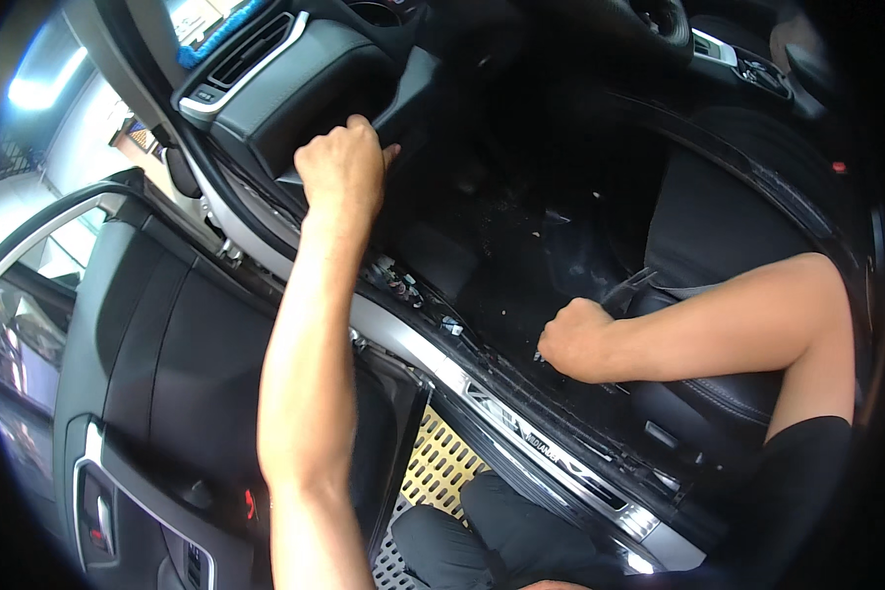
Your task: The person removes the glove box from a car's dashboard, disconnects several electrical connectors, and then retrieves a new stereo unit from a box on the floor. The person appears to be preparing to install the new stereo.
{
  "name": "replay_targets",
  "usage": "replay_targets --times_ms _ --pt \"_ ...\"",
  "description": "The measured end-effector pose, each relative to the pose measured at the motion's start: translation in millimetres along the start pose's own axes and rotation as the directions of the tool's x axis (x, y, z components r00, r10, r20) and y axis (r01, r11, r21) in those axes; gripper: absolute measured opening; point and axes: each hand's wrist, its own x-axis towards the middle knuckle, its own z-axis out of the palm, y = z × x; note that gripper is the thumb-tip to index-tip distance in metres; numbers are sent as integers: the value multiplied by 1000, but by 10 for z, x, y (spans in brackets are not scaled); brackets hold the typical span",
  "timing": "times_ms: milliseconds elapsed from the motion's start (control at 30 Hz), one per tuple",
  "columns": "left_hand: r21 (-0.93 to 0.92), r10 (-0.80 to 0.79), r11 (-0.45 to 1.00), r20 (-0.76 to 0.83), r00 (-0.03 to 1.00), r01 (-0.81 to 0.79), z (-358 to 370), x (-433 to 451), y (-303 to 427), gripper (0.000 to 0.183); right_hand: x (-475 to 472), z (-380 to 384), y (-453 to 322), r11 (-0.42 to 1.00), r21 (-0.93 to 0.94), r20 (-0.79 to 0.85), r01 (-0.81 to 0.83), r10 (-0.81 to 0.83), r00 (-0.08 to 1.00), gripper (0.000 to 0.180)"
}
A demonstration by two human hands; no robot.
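Observation:
My left hand (pixel 345 166) is closed around a black trim panel edge (pixel 405 88) at the lower end of the car's dashboard (pixel 295 88), beside the door opening. My right hand (pixel 577 341) is a closed fist low over the dark footwell floor (pixel 520 295), in front of the black seat (pixel 737 398). Something small and dark shows under its fingers, but I cannot tell what it holds. Between the hands, exposed wiring and connectors (pixel 405 286) lie along the inner side of the sill, and a pale connector (pixel 451 324) sits nearer the right hand.
The open car door (pixel 192 354) stands at the left. A metal sill plate (pixel 538 442) runs diagonally below the hands, over a yellow slotted floor grating (pixel 439 461). The steering wheel (pixel 660 37) is at the top right. Small pale debris lies in the footwell.

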Motion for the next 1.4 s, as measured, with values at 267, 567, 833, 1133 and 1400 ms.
replay_targets --times_ms 267,567,833,1133,1400 --pt "-12 -144 988 -396 907 152 218 -205 173 43 1268 -199 462 999 17 344 -49 40 938 34" --pt "-162 -220 972 -386 896 169 222 -270 324 47 1747 -774 1617 467 867 -499 177 797 342 66" --pt "-258 -269 948 -346 899 184 126 -331 284 46 1506 -1146 1345 566 750 -642 341 748 170 83" --pt "-238 -295 945 -331 896 224 93 -271 354 45 1525 -1273 1947 1 722 -590 692 525 614 87" --pt "-205 -231 963 -300 926 174 22 -228 314 43 1536 -1397 1767 72 670 -560 739 702 440 119"
